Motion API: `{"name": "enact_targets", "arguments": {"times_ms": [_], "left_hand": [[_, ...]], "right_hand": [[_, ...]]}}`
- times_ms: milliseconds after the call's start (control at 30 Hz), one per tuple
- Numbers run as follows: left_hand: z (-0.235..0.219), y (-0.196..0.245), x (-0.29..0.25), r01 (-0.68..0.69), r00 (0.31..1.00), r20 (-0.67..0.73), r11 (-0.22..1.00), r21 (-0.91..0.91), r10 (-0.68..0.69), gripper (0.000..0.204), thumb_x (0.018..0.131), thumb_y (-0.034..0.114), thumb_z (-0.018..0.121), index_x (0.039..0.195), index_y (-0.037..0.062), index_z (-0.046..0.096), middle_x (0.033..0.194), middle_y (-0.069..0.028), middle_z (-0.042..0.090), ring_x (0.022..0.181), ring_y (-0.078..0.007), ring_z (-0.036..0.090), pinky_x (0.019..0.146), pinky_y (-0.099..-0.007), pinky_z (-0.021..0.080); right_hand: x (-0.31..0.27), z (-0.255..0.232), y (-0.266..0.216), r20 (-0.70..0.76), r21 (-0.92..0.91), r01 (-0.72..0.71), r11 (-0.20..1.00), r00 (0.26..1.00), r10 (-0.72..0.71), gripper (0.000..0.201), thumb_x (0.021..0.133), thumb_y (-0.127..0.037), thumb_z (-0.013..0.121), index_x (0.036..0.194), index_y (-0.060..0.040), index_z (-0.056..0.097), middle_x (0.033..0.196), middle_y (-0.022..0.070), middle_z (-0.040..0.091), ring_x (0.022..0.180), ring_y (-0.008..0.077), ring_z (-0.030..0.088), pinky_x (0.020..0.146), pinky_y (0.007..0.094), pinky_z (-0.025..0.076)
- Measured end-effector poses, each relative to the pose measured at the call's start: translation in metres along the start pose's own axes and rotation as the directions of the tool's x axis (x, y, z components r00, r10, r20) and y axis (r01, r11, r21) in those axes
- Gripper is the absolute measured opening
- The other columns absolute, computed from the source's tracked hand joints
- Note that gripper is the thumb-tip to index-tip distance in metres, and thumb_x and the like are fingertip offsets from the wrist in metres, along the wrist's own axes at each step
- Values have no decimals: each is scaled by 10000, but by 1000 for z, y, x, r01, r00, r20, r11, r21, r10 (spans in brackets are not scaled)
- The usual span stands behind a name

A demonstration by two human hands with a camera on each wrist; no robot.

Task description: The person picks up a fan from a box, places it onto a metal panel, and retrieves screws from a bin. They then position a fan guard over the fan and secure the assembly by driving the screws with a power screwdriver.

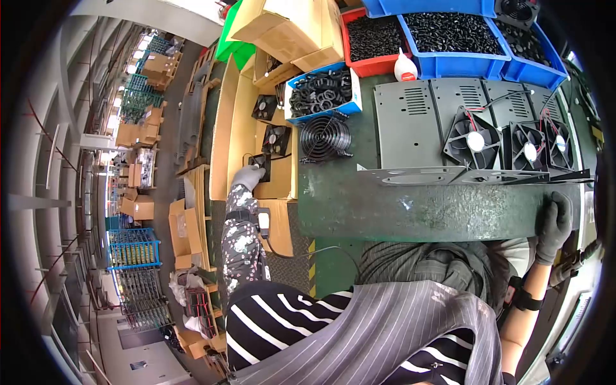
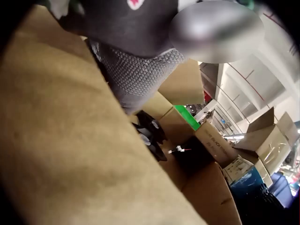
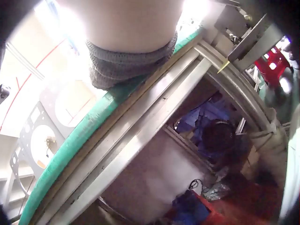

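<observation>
My left hand, in a grey glove, reaches into a long cardboard box at the table's left side. Its fingertips are right at a black cooling fan; whether they grip it I cannot tell. More black fans lie farther inside the box. In the left wrist view the glove goes down behind the box wall, which hides the fingers. My right hand, also gloved, rests at the right front edge of the green table, holding nothing.
Grey metal panels stand on the table, with fans on them. Black fan guards are stacked beside the box. Behind are a carton of black rings, a red bin, blue bins and a white bottle.
</observation>
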State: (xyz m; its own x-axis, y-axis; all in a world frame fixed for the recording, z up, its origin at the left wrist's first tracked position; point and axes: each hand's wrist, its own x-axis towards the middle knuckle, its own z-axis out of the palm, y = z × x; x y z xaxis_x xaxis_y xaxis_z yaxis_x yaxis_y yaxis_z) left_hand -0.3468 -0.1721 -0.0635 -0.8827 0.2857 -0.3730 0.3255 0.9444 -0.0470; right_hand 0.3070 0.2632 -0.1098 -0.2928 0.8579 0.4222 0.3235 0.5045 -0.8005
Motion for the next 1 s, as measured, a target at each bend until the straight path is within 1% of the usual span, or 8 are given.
{"name": "enact_targets", "arguments": {"times_ms": [133,400,533,567,633,767,933,1000], "left_hand": [[1,6,-1,105,984,141,994,11,-106,614,797,451,655,1268,65,571,1264,-171,593,1163,-316,566,991,-375,432],[4,49,-32,92,991,-118,943,319,-56,363,836,287,570,1119,79,664,1125,-153,659,1075,-315,621,890,-402,504],[-12,8,-14,-67,977,-194,993,93,84,416,831,381,466,941,48,689,954,-180,679,926,-402,623,797,-499,467],[-6,-36,15,-325,925,-252,935,-144,283,357,841,331,515,874,13,675,781,-146,667,734,-347,614,680,-469,456],[-57,-18,-43,-127,989,-146,585,-801,15,135,821,176,627,855,51,663,695,22,554,622,-55,487,534,-240,385],[-133,54,-153,-571,745,-654,634,-521,133,102,888,78,571,950,24,632,805,37,544,655,-37,457,573,-194,370],[-172,135,-219,-802,551,-821,370,-470,151,153,895,76,612,1016,-18,597,949,-7,588,824,-70,526,716,-237,440],[-174,180,-226,-929,211,-954,348,-127,214,185,848,74,656,1013,5,611,890,-24,604,799,-109,551,719,-271,451]], "right_hand": [[-6,5,4,-2,70,-80,994,997,80,213,898,24,484,1079,35,595,1043,63,594,968,149,552,914,273,429],[-6,-3,16,-53,75,-129,989,990,133,224,899,23,493,1097,36,596,1054,71,605,988,156,560,925,279,430],[1,-8,7,11,-142,12,990,1000,-11,192,895,0,519,1063,32,605,1053,84,619,990,172,561,920,295,430],[2,-8,-3,8,-190,16,982,1000,-15,183,887,4,521,1046,26,608,1035,82,621,980,172,565,912,296,434],[8,5,-23,-5,-208,49,977,999,-51,168,861,19,521,1001,21,614,997,90,618,929,178,576,864,295,455],[11,23,-46,-40,-101,65,993,997,-70,167,830,61,505,961,38,606,941,92,596,848,171,581,794,288,497],[10,22,-45,-53,-2,51,999,997,-51,172,833,80,489,959,41,599,944,85,586,835,148,575,790,275,499],[10,21,-48,-46,-15,43,999,998,-44,176,836,92,476,958,44,594,949,80,580,829,130,567,795,265,497]]}}
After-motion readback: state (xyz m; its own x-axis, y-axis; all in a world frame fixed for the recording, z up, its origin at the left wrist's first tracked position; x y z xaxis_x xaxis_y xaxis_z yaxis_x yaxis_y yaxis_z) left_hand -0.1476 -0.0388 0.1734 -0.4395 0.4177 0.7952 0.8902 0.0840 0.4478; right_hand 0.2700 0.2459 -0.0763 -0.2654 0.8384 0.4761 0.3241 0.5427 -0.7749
